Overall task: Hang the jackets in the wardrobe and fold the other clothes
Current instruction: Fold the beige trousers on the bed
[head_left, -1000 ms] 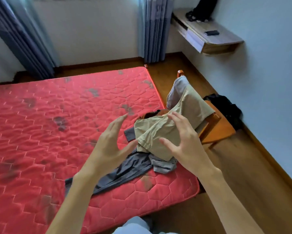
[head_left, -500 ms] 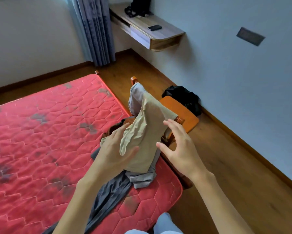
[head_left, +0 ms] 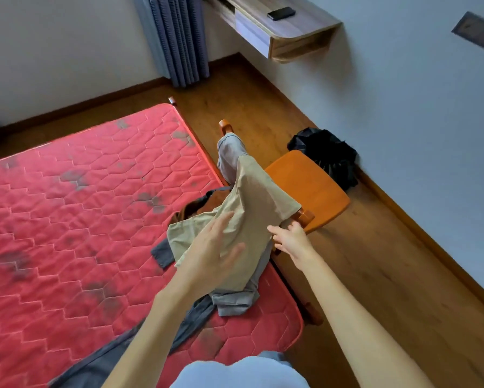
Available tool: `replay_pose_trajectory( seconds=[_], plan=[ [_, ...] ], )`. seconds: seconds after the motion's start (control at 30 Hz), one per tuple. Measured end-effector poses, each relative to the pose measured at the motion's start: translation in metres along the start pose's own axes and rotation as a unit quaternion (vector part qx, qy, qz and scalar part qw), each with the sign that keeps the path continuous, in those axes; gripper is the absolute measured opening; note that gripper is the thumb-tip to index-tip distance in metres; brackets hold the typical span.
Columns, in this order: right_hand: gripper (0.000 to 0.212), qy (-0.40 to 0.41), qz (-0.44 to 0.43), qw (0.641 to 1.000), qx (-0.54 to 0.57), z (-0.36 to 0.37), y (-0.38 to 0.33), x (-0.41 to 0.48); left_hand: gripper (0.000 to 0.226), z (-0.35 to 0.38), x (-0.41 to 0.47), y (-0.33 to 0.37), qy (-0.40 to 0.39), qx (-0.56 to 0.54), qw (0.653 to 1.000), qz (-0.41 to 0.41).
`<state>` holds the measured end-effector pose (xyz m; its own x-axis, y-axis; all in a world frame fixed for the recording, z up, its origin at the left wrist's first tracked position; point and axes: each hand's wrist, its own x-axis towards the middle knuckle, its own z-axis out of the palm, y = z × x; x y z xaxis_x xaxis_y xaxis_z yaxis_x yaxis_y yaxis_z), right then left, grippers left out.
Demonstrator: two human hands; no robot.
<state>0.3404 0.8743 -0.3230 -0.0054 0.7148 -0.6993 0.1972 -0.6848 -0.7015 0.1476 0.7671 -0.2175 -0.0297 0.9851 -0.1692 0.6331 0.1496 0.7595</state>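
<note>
Soft, even daylight — slight motion blur, wide-angle bending at edges.

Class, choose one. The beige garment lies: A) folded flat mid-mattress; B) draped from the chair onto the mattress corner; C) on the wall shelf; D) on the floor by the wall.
B: the beige garment runs from the back of the orange chair down onto the corner of the red mattress, over grey clothes.
</note>
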Motion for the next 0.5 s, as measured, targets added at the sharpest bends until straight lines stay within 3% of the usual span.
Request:
replay_pose_trajectory(
  seconds=[0.07, 0.23, 0.4, 0.5],
  plan=[
    [0.093, -0.014, 0.0, 0.999, 0.041, 0.007, -0.003, 0.019, 0.065, 0.005, -0.001, -0.005, 0.022, -0.015, 0.999, -0.024],
    [0.035, 0.033, -0.049, 0.995, 0.083, 0.015, -0.008, 0.023, 0.06, 0.025, -0.005, -0.015, 0.041, 0.0, 0.998, -0.042],
    [0.018, -0.072, -0.074, 0.987, 0.121, 0.008, -0.026, -0.025, 0.065, 0.041, -0.003, -0.013, 0.037, -0.011, 0.998, -0.048],
    [0.018, -0.163, -0.128, 0.975, 0.086, 0.002, -0.038, -0.072, 0.093, 0.047, -0.001, -0.007, 0.042, 0.005, 0.998, -0.035]
  ],
)
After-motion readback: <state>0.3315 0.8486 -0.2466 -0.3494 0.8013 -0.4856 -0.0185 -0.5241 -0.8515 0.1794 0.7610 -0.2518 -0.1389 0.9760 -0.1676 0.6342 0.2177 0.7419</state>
